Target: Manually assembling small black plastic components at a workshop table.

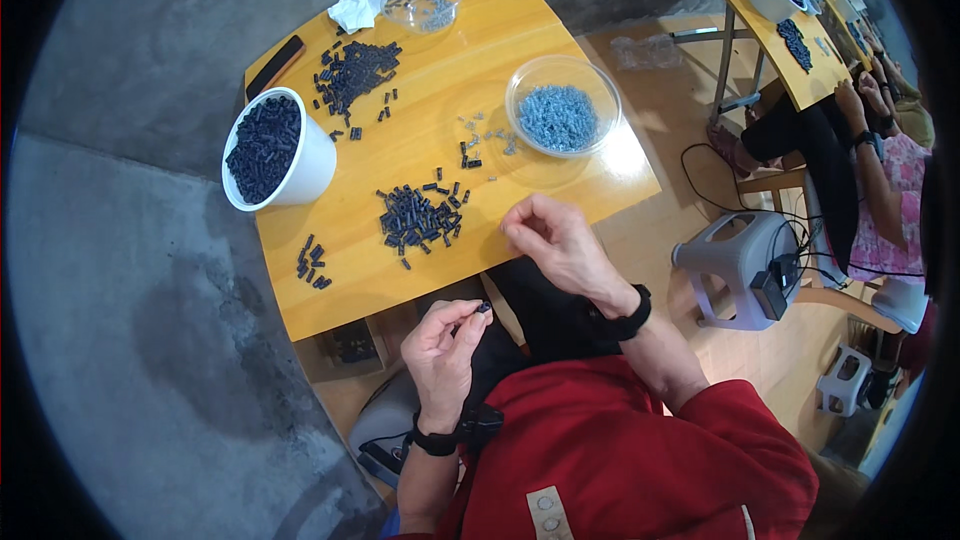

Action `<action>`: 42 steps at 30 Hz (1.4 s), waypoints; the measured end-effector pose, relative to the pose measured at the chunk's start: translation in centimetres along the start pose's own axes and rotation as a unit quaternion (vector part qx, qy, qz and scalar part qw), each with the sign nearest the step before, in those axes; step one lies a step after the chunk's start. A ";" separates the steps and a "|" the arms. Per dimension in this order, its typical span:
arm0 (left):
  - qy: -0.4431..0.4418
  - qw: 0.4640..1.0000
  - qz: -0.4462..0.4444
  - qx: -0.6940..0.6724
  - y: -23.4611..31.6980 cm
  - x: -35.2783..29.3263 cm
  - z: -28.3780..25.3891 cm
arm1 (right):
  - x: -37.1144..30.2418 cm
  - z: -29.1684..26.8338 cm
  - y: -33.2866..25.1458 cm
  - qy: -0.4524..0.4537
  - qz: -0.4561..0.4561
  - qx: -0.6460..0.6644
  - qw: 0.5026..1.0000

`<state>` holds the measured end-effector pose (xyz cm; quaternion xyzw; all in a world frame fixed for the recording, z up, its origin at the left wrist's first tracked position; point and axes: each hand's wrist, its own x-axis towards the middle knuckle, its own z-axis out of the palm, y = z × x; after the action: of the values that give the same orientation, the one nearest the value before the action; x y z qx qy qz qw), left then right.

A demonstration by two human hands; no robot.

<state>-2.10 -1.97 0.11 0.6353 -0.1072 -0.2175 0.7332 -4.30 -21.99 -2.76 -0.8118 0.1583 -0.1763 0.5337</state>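
Observation:
My left hand [443, 352] is closed just off the table's near edge. Thumb and forefinger pinch a small black cylindrical piece [484, 307], its round end showing. Higher and to the right, my right hand [562, 245] is held in a pinch by the table edge; whatever lies between its fingertips is too small to make out. Past the hands, a pile of black cylindrical pieces [415, 218] lies on the yellow table [470, 60]. Beyond it at the right, a clear round bowl [512, 105] holds many small translucent bluish pieces [558, 120], with a few scattered beside it.
A white bucket [318, 165] full of black pieces stands at the table's left edge. Behind it are another black heap [360, 75], a phone [275, 67], crumpled tissue [357, 11] and a clear container [428, 2]. Right: a grey stool [735, 260] with cables and a seated person [890, 190].

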 end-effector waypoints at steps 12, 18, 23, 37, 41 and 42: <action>-0.043 0.997 0.064 0.021 1.2 -1.1 0.7 | -4.2 -1.1 -1.5 -0.177 0.122 0.624 0.751; -0.042 0.991 0.099 0.074 1.3 -1.0 0.4 | -4.2 -2.3 -3.1 -0.222 0.088 0.474 0.848; -0.045 0.983 0.127 0.126 1.9 -0.9 0.6 | -4.2 -2.6 -3.8 -0.251 0.076 0.399 0.878; -0.080 0.877 0.275 0.385 2.8 -0.1 0.7 | -2.7 -3.7 -5.6 -0.209 -0.152 0.021 0.966; -0.081 0.877 0.289 0.375 3.0 0.1 0.5 | -2.2 -3.5 -4.8 -0.220 -0.169 0.051 0.959; -0.083 0.898 0.260 0.346 2.9 -0.1 0.5 | -2.3 -3.2 -4.2 -0.273 -0.021 0.198 0.941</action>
<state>-1.86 -2.10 3.07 0.7781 -0.3976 -0.0208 0.4859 -7.50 -21.97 2.07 -0.7096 -0.0491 0.0127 0.7028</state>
